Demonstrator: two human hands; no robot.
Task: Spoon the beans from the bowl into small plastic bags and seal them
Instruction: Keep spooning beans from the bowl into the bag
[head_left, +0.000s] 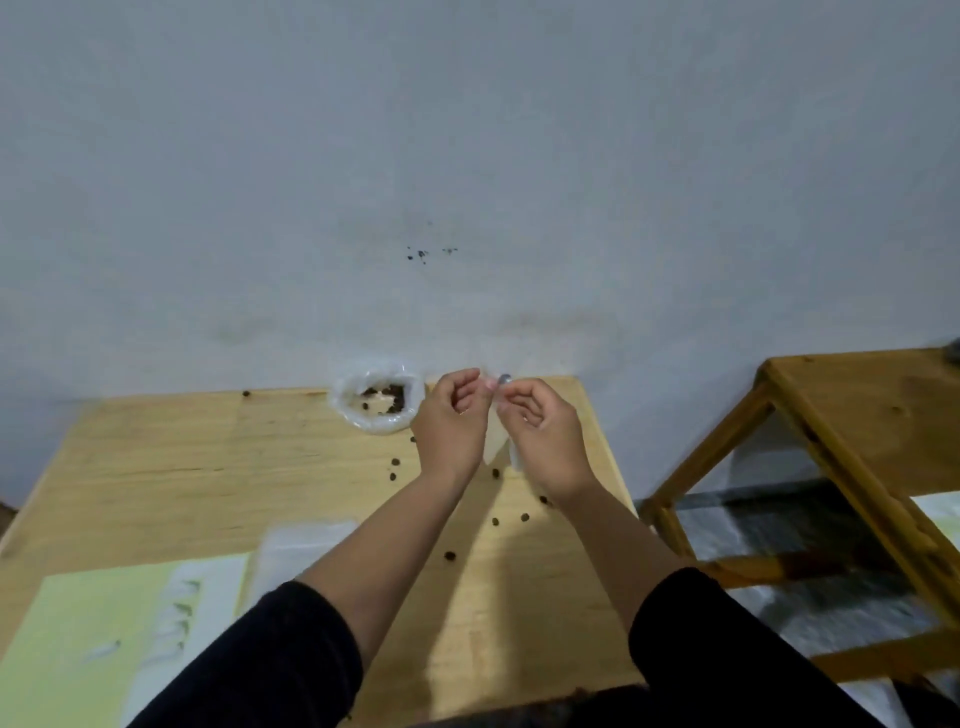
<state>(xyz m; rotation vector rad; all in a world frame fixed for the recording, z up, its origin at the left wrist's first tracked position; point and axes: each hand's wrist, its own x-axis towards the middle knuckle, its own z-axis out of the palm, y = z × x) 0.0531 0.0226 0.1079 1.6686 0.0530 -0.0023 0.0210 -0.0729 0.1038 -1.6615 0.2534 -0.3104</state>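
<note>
My left hand (451, 422) and my right hand (540, 434) are raised side by side above the far part of the wooden table (171, 467). Between them hangs a small clear plastic bag (494, 446), and both hands pinch its top edge with thumb and fingers. I cannot tell whether the bag holds beans. A white bowl (375, 401) lined with clear plastic stands at the table's far edge, just left of my left hand, with a few dark beans inside. No spoon is visible.
Several loose beans (450, 556) lie scattered on the table under my arms. A stack of clear bags (296, 545) and a pale green sheet (67, 644) lie at the near left. A wooden stool (852, 415) stands to the right, with a grey wall behind.
</note>
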